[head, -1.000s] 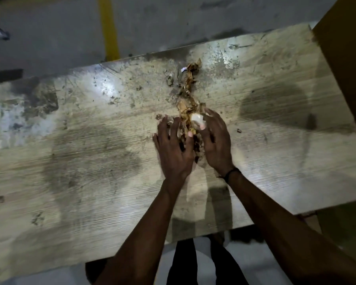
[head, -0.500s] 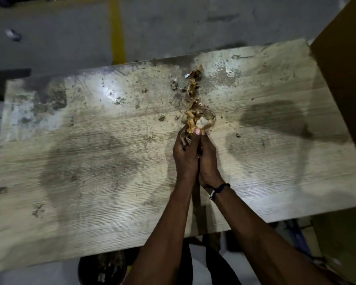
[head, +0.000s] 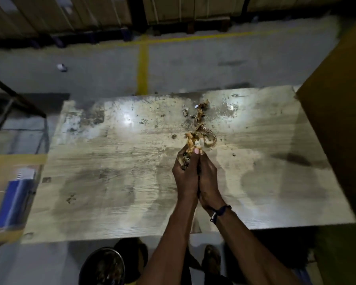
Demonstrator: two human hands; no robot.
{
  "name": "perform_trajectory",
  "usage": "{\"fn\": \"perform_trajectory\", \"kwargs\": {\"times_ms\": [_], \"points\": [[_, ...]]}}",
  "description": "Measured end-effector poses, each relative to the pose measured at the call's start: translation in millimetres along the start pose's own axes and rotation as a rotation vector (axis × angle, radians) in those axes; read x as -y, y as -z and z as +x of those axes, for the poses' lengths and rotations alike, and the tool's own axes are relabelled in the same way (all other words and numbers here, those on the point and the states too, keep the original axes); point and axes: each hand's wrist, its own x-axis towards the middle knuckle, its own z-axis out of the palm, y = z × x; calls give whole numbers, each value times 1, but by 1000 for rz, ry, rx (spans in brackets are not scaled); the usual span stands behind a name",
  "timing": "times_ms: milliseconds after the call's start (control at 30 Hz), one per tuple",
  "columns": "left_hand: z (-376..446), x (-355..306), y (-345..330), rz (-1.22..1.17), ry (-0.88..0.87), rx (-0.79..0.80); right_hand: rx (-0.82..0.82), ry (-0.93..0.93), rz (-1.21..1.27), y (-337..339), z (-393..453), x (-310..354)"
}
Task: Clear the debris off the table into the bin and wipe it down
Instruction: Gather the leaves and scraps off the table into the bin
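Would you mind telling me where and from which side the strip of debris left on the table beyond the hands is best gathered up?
Probably at its far tip, coming from the table's far edge. The remaining debris lies in a thin line running away from the left hand and right hand, which already cup its near end, so raking towards them should bunch it.

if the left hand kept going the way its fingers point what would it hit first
Likely the rest of the debris trail just beyond the left hand, which already holds scraps against the right hand. Past that lies bare table.
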Motion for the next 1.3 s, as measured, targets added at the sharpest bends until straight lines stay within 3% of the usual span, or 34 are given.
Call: {"fn": "perform_trajectory", "kwargs": {"times_ms": [367,633,933,1300], "points": [[-88,-93,10,-82,-179,-69,168,29,-29,-38,-93,67],[-135,-144,68,-113,-307,-190,325,37,-88,-90,-171,74],[-160,-189,203,-126,-394,-416,545,67,-264,-183,-255,11],[-199,-172,420,-221,-239,-775,700,-222,-405,-272,-384,-139]]}}
